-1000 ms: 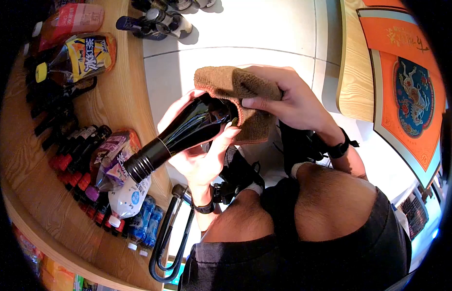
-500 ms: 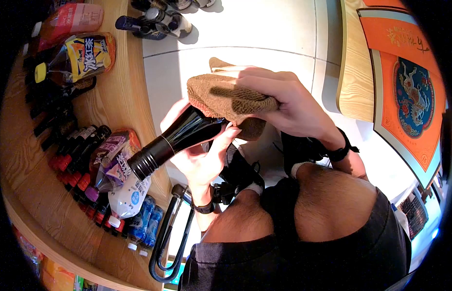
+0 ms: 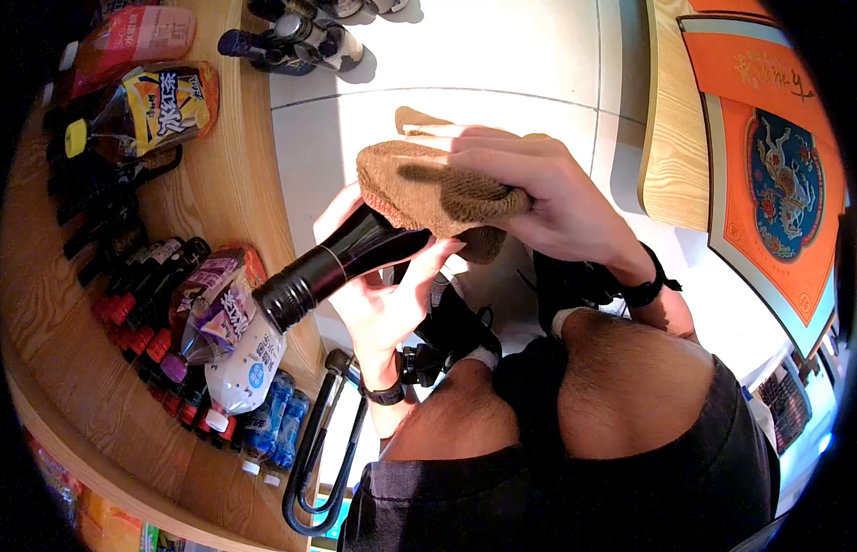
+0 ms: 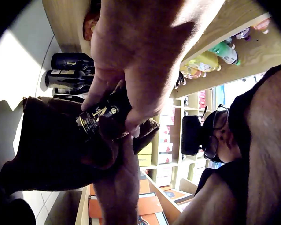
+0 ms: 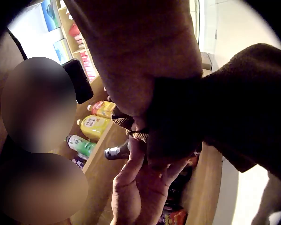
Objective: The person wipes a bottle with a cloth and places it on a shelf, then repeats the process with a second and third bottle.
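Note:
A dark wine bottle [image 3: 359, 244] lies tilted across my hands, its ribbed black neck pointing toward the shelf at lower left. My left hand [image 3: 381, 308] grips the bottle from beneath, thumb along its near side. A brown towel [image 3: 424, 189] covers the bottle's base end, and my right hand [image 3: 557, 184] holds this towel against the glass with fingers bent over it. In the left wrist view, part of a dark label [image 4: 99, 115] with light print shows beside the towel [image 4: 56, 145]. Most of the bottle's lower body is hidden under the cloth.
A wooden shelf [image 3: 231, 161] on the left carries large drink bottles [image 3: 171, 106] and rows of dark red-capped ones. More dark bottles [image 3: 323, 46] stand on the tiled floor ahead. A black U-shaped lock [image 3: 309, 469] hangs near the shelf; orange boxes [image 3: 778, 193] sit at right.
The right hand has moved the towel left and over more of the bottle, covering its lower body. The bottle's neck has shifted slightly up and right.

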The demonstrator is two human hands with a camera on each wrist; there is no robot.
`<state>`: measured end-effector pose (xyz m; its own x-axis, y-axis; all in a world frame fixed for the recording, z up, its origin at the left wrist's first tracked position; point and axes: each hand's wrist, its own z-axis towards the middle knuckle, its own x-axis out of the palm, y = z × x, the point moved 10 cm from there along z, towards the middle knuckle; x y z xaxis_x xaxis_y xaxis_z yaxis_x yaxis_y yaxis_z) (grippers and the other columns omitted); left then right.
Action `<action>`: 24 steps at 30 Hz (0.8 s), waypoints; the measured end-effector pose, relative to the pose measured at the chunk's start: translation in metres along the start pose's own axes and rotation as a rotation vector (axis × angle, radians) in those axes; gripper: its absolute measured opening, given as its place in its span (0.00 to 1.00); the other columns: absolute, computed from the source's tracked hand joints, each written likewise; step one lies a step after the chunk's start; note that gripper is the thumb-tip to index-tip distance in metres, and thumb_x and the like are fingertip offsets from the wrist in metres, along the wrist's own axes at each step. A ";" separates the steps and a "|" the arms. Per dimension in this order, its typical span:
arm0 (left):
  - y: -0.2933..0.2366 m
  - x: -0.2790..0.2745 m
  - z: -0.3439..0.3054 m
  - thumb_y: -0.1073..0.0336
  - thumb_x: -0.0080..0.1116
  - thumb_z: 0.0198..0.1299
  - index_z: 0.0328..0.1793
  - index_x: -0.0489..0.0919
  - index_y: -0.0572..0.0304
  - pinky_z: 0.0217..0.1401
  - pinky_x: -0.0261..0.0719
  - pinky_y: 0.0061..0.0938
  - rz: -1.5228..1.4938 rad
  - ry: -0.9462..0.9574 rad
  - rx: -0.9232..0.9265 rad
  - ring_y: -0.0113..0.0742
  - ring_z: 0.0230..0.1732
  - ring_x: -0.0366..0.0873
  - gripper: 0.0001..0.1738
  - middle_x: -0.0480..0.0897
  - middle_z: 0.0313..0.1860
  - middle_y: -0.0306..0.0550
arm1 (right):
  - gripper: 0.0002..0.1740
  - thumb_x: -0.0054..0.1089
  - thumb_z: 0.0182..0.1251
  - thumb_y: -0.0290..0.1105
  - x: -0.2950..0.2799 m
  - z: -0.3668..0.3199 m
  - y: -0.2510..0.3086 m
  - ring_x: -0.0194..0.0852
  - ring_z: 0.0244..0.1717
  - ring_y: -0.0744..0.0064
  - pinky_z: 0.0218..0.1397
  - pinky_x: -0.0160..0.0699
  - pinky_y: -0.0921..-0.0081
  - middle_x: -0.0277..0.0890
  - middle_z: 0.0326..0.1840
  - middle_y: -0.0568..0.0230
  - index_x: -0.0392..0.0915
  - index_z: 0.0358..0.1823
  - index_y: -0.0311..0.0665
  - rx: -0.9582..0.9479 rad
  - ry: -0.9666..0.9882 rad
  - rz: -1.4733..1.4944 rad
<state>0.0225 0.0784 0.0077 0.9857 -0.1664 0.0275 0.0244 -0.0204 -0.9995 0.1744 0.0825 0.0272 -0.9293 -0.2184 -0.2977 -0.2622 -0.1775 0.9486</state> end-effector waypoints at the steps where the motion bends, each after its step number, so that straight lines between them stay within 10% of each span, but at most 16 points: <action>1: 0.000 0.000 0.000 0.76 0.77 0.41 0.65 0.63 0.66 0.51 0.84 0.29 0.000 0.000 0.000 0.37 0.49 0.80 0.44 0.77 0.51 0.52 | 0.25 0.59 0.46 0.18 0.001 0.000 -0.001 0.75 0.50 0.45 0.55 0.74 0.61 0.76 0.47 0.48 0.74 0.52 0.31 0.013 0.017 0.005; 16: 0.019 0.009 -0.009 0.83 0.65 0.44 0.64 0.61 0.65 0.55 0.79 0.30 0.021 0.145 -0.082 0.36 0.51 0.78 0.39 0.77 0.50 0.49 | 0.30 0.63 0.44 0.14 0.004 -0.006 -0.002 0.70 0.65 0.50 0.65 0.70 0.57 0.77 0.55 0.50 0.79 0.54 0.39 0.025 -0.011 -0.075; 24: 0.033 0.005 -0.024 0.71 0.62 0.43 0.49 0.78 0.65 0.48 0.78 0.33 0.523 0.297 -0.146 0.44 0.42 0.82 0.22 0.83 0.40 0.49 | 0.25 0.69 0.46 0.21 0.008 -0.002 0.008 0.71 0.62 0.52 0.63 0.73 0.61 0.77 0.58 0.57 0.79 0.50 0.37 -0.072 -0.010 -0.086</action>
<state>0.0239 0.0533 -0.0250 0.7719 -0.4580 -0.4410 -0.4929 0.0071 -0.8701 0.1656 0.0772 0.0323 -0.9069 -0.1902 -0.3760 -0.3218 -0.2635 0.9094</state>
